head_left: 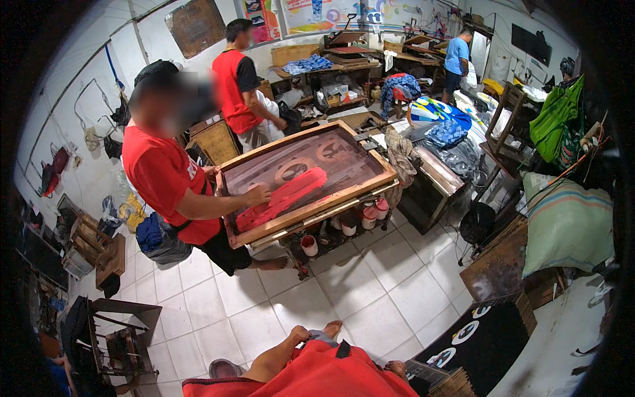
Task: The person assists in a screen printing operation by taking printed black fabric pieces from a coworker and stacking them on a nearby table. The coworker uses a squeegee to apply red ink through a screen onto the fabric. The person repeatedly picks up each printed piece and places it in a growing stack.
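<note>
My left hand [299,333] is at the bottom middle, beside grey cloth over my leg. Its fingers look curled in, and no object shows in them. My right hand [397,368] barely shows past the edge of my red shirt [311,374], close to a stack of thin boards [446,384]; its fingers are too small and covered to read. Ahead of me, a person in a red shirt [165,165] bends over a wood-framed printing screen [304,178]. That person's hand [256,195] is over the mesh, near a broad smear of red ink [284,198].
Ink pots [309,245] stand beneath the screen's near edge. Black printed panels [463,344] lie at the lower right, below a large green sack [567,221]. Two more people [235,86] [456,59] stand farther back. A wooden stand [119,337] is at the lower left.
</note>
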`<action>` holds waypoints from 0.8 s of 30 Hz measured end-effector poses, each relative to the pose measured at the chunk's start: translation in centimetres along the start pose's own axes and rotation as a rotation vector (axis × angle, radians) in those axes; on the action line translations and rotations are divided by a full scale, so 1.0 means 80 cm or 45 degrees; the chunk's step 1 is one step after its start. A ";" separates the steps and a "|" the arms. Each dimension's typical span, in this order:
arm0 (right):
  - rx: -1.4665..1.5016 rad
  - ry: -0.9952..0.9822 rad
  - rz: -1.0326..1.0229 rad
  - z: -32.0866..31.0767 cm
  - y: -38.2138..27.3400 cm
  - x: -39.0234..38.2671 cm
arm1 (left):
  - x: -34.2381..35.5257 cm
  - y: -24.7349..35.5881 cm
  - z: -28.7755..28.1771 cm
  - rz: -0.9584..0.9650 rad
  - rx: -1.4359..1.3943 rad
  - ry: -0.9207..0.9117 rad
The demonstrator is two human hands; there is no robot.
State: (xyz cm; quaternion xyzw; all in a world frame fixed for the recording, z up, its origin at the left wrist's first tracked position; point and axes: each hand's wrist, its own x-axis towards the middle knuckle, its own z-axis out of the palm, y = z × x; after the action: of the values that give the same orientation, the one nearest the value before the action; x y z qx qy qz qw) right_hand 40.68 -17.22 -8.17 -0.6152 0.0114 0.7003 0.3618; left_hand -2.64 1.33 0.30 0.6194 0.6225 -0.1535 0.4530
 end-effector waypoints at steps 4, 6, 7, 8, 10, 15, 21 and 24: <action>-0.206 0.166 -0.015 0.008 -0.009 -0.010 | 0.014 -0.011 0.011 0.041 -0.028 0.000; -0.169 0.149 -0.016 0.011 -0.013 -0.016 | 0.024 -0.015 0.016 -0.055 -0.090 -0.083; -0.044 0.124 0.009 0.013 -0.015 -0.019 | 0.027 -0.017 0.018 -0.041 -0.040 -0.061; 0.083 0.187 0.032 0.014 -0.017 -0.022 | 0.028 -0.019 0.019 0.015 0.004 -0.039; 0.200 0.044 -0.010 0.018 -0.018 -0.027 | 0.028 -0.020 0.019 0.090 -0.028 0.020; -0.128 0.327 -0.086 0.023 -0.014 -0.023 | 0.019 -0.016 0.013 -0.237 -0.306 -0.029; -0.672 0.073 -0.068 0.022 -0.008 -0.002 | 0.017 -0.028 0.008 -0.241 -0.416 0.032; -0.351 0.183 -0.011 0.043 -0.014 -0.016 | 0.007 -0.034 -0.003 -0.154 -0.515 0.039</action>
State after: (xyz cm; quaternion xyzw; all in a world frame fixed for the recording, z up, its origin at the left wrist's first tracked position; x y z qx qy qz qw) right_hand 38.30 -15.43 -5.75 -0.7076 -0.0617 0.6479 0.2752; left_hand -5.10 1.36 -1.01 0.4796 0.6837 -0.0428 0.5485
